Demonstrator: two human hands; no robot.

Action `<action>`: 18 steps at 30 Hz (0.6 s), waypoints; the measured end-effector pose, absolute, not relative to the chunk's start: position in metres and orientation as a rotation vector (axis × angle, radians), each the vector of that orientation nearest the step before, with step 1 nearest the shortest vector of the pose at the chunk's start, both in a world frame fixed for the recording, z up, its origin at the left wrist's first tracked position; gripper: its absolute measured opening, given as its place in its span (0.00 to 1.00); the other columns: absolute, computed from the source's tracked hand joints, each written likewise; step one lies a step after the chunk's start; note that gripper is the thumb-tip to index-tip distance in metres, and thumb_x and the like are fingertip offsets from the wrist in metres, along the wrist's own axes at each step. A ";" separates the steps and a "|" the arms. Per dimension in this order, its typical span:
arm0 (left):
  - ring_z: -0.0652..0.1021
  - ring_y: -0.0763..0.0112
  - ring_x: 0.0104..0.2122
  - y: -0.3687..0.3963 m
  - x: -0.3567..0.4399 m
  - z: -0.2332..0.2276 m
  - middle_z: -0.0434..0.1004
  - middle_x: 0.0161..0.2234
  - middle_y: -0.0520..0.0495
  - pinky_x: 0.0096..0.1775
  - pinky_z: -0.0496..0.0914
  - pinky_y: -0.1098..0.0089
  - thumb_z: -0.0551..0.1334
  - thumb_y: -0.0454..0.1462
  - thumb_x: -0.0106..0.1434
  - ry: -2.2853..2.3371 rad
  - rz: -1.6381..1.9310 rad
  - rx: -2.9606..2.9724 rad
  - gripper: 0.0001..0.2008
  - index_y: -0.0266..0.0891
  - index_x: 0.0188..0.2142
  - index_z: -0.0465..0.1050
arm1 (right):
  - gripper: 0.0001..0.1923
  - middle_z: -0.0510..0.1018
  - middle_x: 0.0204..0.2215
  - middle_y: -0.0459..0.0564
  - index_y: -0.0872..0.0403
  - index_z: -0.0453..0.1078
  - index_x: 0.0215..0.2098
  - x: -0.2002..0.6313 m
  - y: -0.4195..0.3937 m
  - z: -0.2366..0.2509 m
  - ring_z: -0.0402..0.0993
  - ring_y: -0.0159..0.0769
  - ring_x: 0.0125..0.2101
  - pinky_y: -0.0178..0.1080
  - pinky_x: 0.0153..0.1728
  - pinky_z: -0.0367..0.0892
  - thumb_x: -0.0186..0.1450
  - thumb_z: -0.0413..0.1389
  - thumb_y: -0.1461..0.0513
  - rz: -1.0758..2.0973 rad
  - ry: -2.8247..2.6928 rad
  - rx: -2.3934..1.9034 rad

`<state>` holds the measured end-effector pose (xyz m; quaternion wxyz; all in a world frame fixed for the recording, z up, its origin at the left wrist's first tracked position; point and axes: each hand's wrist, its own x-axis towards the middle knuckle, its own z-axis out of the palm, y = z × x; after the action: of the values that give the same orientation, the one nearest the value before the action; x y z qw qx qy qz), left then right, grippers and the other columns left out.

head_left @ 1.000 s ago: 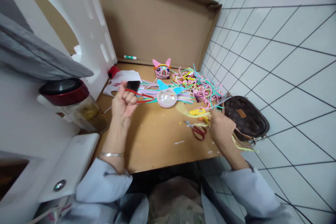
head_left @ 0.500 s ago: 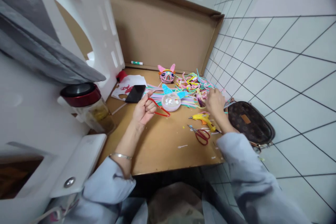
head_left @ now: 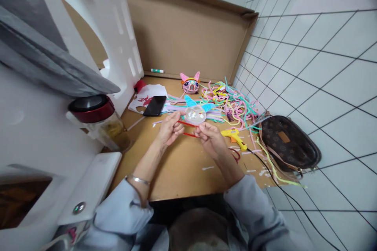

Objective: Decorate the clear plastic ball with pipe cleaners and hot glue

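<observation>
Both hands pinch one red pipe cleaner (head_left: 188, 129): left hand (head_left: 170, 129) at 9 o'clock, right hand (head_left: 211, 140) at 3. Step in hand looks like bending it, just below the clear dome (head_left: 195, 115) on the counter (head_left: 176, 164). Next bend needs firm fingers.

A brown cardboard-topped desk (head_left: 176, 168) carries a black phone (head_left: 155, 105) on a white paper sheet (head_left: 144, 96), a tangled heap of coloured pipe cleaners (head_left: 229, 102), a pink eared craft head (head_left: 191, 83) near the back, a yellow glue gun (head_left: 234, 136), red-handled scissors (head_left: 235, 155), a green-and-white marker (head_left: 157, 71) by the back wall, and a brown patterned bag (head_left: 287, 143) at the right edge
</observation>
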<state>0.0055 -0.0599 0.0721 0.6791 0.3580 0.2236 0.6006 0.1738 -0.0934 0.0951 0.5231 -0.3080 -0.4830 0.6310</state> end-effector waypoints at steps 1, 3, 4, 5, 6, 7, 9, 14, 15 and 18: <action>0.48 0.86 0.12 -0.061 0.006 0.072 0.46 0.13 0.66 0.15 0.51 0.82 0.75 0.46 0.52 0.513 1.315 0.850 0.19 0.34 0.34 0.75 | 0.18 0.59 0.13 0.35 0.52 0.70 0.23 0.177 -0.094 0.096 0.62 0.28 0.21 0.39 0.40 0.68 0.53 0.67 0.49 1.534 -1.130 -0.715; 0.50 0.85 0.12 -0.064 0.008 0.072 0.47 0.13 0.66 0.16 0.52 0.81 0.75 0.49 0.51 0.552 1.229 0.952 0.22 0.34 0.32 0.75 | 0.19 0.56 0.12 0.35 0.52 0.70 0.23 0.182 -0.095 0.097 0.63 0.29 0.20 0.39 0.37 0.69 0.52 0.68 0.48 1.542 -1.125 -0.710; 0.52 0.85 0.12 -0.065 0.009 0.073 0.50 0.13 0.64 0.16 0.53 0.80 0.75 0.51 0.51 0.575 1.180 1.009 0.23 0.34 0.31 0.75 | 0.19 0.56 0.12 0.34 0.52 0.70 0.23 0.185 -0.095 0.096 0.63 0.28 0.19 0.38 0.34 0.69 0.51 0.68 0.48 1.532 -1.141 -0.732; 0.55 0.84 0.12 -0.067 0.011 0.073 0.56 0.13 0.61 0.16 0.55 0.79 0.74 0.53 0.50 0.595 1.131 1.064 0.24 0.34 0.31 0.75 | 0.19 0.57 0.12 0.34 0.52 0.71 0.23 0.187 -0.095 0.095 0.60 0.27 0.17 0.37 0.30 0.68 0.51 0.68 0.48 1.512 -1.160 -0.767; 0.58 0.83 0.13 -0.068 0.014 0.073 0.62 0.15 0.58 0.16 0.57 0.77 0.74 0.54 0.50 0.609 1.086 1.116 0.25 0.34 0.30 0.75 | 0.19 0.58 0.12 0.34 0.53 0.71 0.24 0.189 -0.095 0.094 0.57 0.25 0.16 0.35 0.26 0.65 0.52 0.68 0.47 1.487 -1.182 -0.812; 0.60 0.81 0.13 -0.070 0.016 0.073 0.67 0.18 0.54 0.17 0.58 0.76 0.73 0.55 0.51 0.614 1.043 1.163 0.25 0.34 0.29 0.75 | 0.19 0.59 0.12 0.34 0.53 0.72 0.24 0.190 -0.095 0.092 0.54 0.24 0.15 0.33 0.23 0.62 0.52 0.67 0.47 1.458 -1.203 -0.859; 0.61 0.81 0.14 -0.074 0.022 0.072 0.69 0.19 0.52 0.18 0.56 0.75 0.73 0.55 0.51 0.614 0.972 1.230 0.25 0.34 0.27 0.74 | 0.19 0.61 0.12 0.35 0.54 0.71 0.24 0.193 -0.095 0.089 0.51 0.22 0.13 0.32 0.19 0.57 0.52 0.66 0.47 1.408 -1.225 -0.938; 0.56 0.82 0.16 -0.078 0.028 0.071 0.58 0.14 0.57 0.20 0.46 0.75 0.73 0.49 0.54 0.659 0.996 1.307 0.19 0.34 0.25 0.75 | 0.18 0.57 0.11 0.34 0.53 0.69 0.23 0.195 -0.102 0.082 0.48 0.23 0.14 0.30 0.16 0.51 0.54 0.65 0.48 1.387 -1.242 -0.982; 0.57 0.82 0.16 -0.077 0.026 0.072 0.59 0.14 0.56 0.20 0.46 0.75 0.73 0.48 0.53 0.660 1.018 1.303 0.18 0.34 0.24 0.75 | 0.18 0.56 0.11 0.34 0.53 0.70 0.23 0.196 -0.104 0.081 0.48 0.22 0.14 0.30 0.16 0.50 0.54 0.64 0.48 1.397 -1.239 -0.975; 0.55 0.83 0.15 -0.074 0.015 0.077 0.57 0.14 0.58 0.20 0.48 0.77 0.76 0.45 0.50 0.602 1.165 1.170 0.18 0.35 0.22 0.73 | 0.18 0.55 0.12 0.33 0.53 0.68 0.23 0.205 -0.110 0.084 0.47 0.22 0.14 0.32 0.20 0.58 0.52 0.66 0.49 1.461 -1.143 -0.912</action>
<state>0.0149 -0.0738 0.0766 0.6381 0.5128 0.2637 0.5102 0.2048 -0.1097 0.0839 0.5120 -0.3791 -0.4749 0.6071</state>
